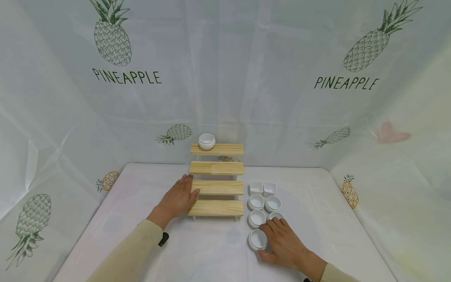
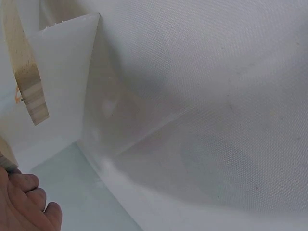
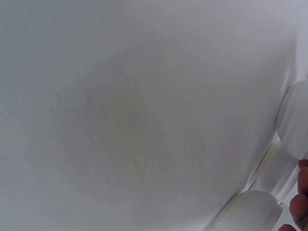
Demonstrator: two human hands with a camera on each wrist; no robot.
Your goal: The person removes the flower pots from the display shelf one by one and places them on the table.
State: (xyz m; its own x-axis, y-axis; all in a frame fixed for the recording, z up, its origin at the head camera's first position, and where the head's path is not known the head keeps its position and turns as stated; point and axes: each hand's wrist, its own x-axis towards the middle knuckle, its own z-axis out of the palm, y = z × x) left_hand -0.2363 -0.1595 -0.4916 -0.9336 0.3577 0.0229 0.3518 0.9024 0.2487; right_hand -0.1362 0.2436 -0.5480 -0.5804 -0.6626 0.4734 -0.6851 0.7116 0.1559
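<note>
A four-tier wooden shelf stand (image 1: 222,188) with pale planks stands on the cloth-covered table. My left hand (image 1: 177,199) rests against its left side, thumb over the lower planks and fingers lying along the edge; the left wrist view shows those fingers (image 2: 31,202) at a plank end. At the lower right, my right hand (image 1: 283,243) holds the nearest small round white bowl (image 1: 258,239) between thumb and forefinger. Its other fingers partly cover another round white bowl (image 1: 276,215). The right wrist view catches only fingertips (image 3: 301,209) beside white bowls (image 3: 248,214).
One round white bowl (image 1: 206,141) sits on the top plank, toward its left. Right of the stand, two square white dishes (image 1: 256,188) stand behind several round bowls (image 1: 256,202) in two columns. White pineapple-print cloth (image 1: 239,78) hangs behind and at both sides.
</note>
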